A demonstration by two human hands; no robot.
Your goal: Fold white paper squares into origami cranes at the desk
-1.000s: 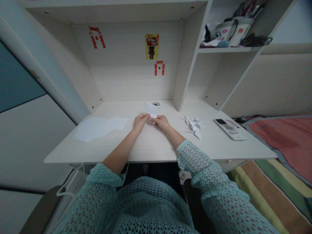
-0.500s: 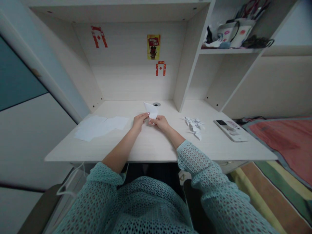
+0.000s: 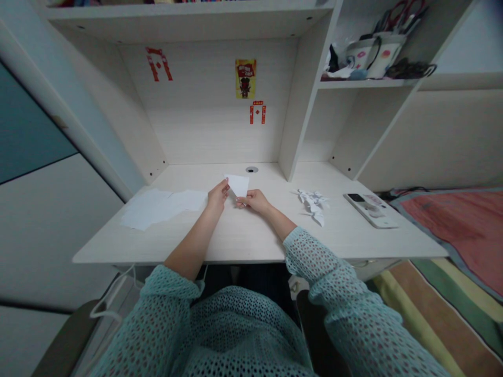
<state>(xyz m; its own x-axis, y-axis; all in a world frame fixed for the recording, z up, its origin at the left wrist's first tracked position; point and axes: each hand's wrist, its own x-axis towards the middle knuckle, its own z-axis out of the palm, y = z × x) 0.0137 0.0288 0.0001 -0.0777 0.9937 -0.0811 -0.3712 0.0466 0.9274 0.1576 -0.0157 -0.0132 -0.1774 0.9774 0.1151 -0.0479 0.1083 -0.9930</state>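
Observation:
A small white piece of paper point(image 3: 239, 185) is held up above the middle of the desk, its near face roughly square. My left hand point(image 3: 218, 193) pinches it at the left edge. At its lower corner, the fingertips of my right hand point(image 3: 253, 201) are closed on the same paper. Whether the paper is folded on its far side is hidden. To the left lie several loose white paper sheets point(image 3: 153, 208), overlapping. A small heap of folded white paper pieces point(image 3: 313, 203) with pointed ends rests to the right of my right hand.
A phone point(image 3: 369, 210) lies on the desk point(image 3: 251, 241) near the right end. At the back is a round cable hole point(image 3: 252, 169). Cups point(image 3: 387, 52) with scissors and pens stand on the upper right shelf. A red cloth point(image 3: 459, 225) is beside the desk.
The paper has been turned from a pointed, tilted shape to a squarer one and moved slightly left. My left hand has shifted left and the hands are further apart.

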